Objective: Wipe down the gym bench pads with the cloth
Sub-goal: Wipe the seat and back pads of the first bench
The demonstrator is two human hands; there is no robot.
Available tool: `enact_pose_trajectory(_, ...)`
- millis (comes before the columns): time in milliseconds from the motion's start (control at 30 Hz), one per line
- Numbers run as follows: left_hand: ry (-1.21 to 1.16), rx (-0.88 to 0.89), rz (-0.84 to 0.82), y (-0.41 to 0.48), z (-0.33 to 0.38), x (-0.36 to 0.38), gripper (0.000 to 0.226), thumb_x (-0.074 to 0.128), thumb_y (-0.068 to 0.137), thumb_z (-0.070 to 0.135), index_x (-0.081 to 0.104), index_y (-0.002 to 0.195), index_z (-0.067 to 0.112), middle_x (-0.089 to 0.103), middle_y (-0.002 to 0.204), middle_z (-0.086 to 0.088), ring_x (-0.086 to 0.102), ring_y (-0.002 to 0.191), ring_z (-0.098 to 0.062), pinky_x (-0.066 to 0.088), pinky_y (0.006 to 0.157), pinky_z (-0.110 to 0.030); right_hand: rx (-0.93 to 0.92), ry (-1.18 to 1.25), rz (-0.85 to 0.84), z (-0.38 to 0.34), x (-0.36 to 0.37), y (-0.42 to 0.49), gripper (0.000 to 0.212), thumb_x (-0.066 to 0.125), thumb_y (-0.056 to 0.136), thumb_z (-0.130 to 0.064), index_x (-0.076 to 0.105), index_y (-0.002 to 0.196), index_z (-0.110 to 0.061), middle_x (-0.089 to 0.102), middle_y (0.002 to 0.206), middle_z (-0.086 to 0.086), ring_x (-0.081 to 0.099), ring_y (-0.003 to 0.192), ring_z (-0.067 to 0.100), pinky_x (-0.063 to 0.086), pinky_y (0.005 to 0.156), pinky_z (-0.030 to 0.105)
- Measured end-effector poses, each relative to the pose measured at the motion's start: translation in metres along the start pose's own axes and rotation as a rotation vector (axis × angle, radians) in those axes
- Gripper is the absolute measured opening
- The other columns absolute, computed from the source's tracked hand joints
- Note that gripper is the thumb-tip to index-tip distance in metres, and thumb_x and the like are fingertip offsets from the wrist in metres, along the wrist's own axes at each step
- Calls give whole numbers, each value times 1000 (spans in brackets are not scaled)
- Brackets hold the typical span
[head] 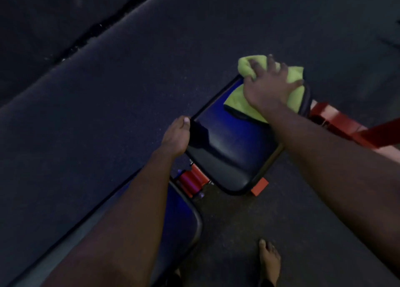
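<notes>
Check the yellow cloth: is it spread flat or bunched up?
Bunched up. The cloth lies crumpled in folds under the right hand, pressed onto the far end of the seat pad.

We log a dark speckled floor [129, 92] all round. A seam [95, 30] cuts diagonally across its upper left, with pale glints along it. Red metal frame [346, 126] at the right edge. Red bracket [191, 181] lower centre. One bare foot [269, 260] stands on the floor at the bottom.
</notes>
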State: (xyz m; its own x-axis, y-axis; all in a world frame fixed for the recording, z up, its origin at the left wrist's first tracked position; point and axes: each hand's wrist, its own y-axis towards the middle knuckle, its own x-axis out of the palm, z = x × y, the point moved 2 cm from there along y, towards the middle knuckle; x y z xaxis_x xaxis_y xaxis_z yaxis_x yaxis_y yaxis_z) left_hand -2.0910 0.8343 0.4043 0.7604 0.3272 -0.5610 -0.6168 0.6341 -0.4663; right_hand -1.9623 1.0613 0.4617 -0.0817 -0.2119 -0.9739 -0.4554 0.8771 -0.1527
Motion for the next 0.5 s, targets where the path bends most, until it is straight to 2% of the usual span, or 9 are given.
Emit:
enact_pose_trajectory(100,-7,-2,-96,11,-7,-14,67,19,98,64,47,143,23,45,149,-2,43,135,-23,33,114,-49,-131,-111,110,-29,30,-42,59,43,91,-49,37,150,-44,8,170,-1,4,155,37,4,106,82)
enact_pose_trajectory(167,-20,28,-166,16,-17,-24,74,19,91,71,53,139,25,50,146,-1,46,132,-20,34,114,-48,-189,-99,147,-47,58,-92,65,45,88,-47,33,152,-45,7,170,-2,0,156,35,3,108,79)
enact_pose_trajectory(300,-35,94,-202,19,-18,-36,65,22,91,66,62,124,27,59,135,0,54,124,-18,37,111,-45,-141,-54,138,-70,114,-196,80,52,87,-44,16,158,-47,-2,171,-6,-7,156,29,3,112,74)
enact_pose_trajectory(333,-25,104,-205,21,-20,-36,64,22,91,67,62,123,28,60,133,-1,55,123,-19,38,111,-46,-137,-56,129,-71,129,-224,84,58,85,-41,16,158,-47,0,171,-7,-4,157,28,5,112,74)
enact_pose_trajectory(433,20,146,-167,24,-19,-31,81,19,87,76,61,130,21,60,135,-2,55,124,-21,39,110,-49,-33,-53,122,-50,153,-273,89,66,83,-40,17,157,-49,5,170,-10,2,157,24,9,112,73)
enact_pose_trajectory(500,41,192,-124,22,-15,-31,69,21,97,64,61,130,19,62,132,-3,56,121,-21,42,107,-45,41,-8,163,-26,138,-260,84,62,85,-45,19,157,-49,3,170,-8,1,157,25,11,112,73)
